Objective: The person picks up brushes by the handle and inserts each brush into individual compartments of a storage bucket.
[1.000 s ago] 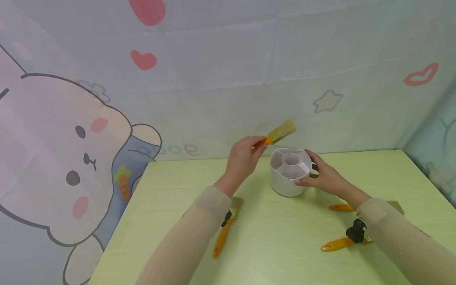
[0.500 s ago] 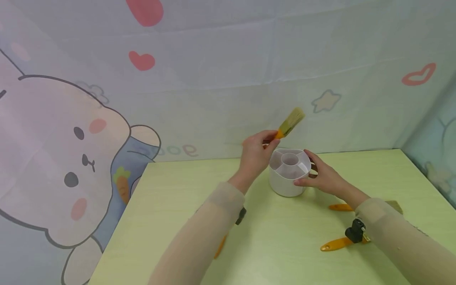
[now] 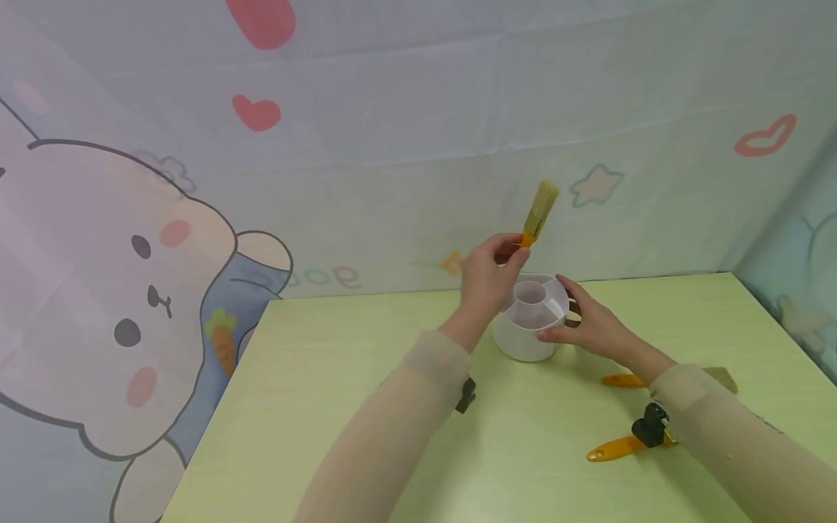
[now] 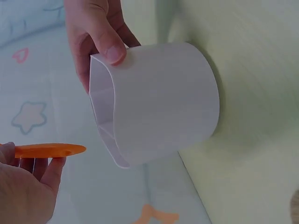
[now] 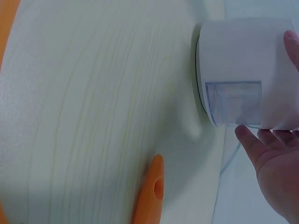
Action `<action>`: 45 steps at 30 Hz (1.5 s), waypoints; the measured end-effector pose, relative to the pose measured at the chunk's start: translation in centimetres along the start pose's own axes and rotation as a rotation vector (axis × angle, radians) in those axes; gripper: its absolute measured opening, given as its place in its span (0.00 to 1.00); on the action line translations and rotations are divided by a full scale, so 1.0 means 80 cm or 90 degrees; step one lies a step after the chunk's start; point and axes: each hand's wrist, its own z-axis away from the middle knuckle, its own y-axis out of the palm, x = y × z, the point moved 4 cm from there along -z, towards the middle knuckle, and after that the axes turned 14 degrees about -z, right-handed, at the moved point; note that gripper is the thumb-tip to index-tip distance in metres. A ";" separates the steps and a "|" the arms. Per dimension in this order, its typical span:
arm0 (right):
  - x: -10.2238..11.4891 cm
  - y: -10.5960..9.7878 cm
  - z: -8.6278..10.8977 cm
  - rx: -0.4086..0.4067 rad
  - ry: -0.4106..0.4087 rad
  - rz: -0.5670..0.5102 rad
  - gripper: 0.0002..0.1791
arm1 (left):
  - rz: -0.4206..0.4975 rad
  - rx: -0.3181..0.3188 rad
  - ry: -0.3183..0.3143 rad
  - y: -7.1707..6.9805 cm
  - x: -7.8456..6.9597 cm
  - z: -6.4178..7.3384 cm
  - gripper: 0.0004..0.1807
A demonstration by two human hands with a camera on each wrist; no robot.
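My left hand (image 3: 487, 280) pinches a paintbrush (image 3: 540, 211) by its orange handle, pale bristles pointing up. In the left wrist view the handle's lower end (image 4: 51, 150) sits just outside the mouth of a white round organizer (image 4: 159, 102). That organizer has a central ring and several divided compartments, and stands upright at the back of the table. Gripping its right side is my right hand (image 3: 598, 327), thumb on the front wall and fingers around the back. A clear window (image 5: 233, 100) shows low on its wall in the right wrist view.
Two more orange-handled paintbrushes lie on the right of the table, the farther brush (image 3: 621, 380) and the nearer brush (image 3: 615, 449), both partly under my right forearm. Behind the table's back edge hangs a printed cloth (image 3: 392, 196).
My left hand has moved right to the organizer, turning the paintbrush from slanted to nearly upright. My left forearm now covers a paintbrush lying on the table. The right hand and organizer stay put.
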 end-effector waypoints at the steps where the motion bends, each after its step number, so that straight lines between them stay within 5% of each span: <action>1: 0.000 0.000 0.000 -0.001 -0.001 0.000 0.66 | 0.004 -0.001 -0.004 0.003 -0.001 0.000 0.13; 11: -0.002 0.000 0.001 -0.006 0.003 0.012 0.66 | 0.009 -0.004 0.001 0.025 -0.010 -0.002 0.12; 45: 0.000 0.001 0.002 -0.010 -0.005 0.010 0.64 | -0.020 0.007 -0.038 0.054 0.034 0.001 0.12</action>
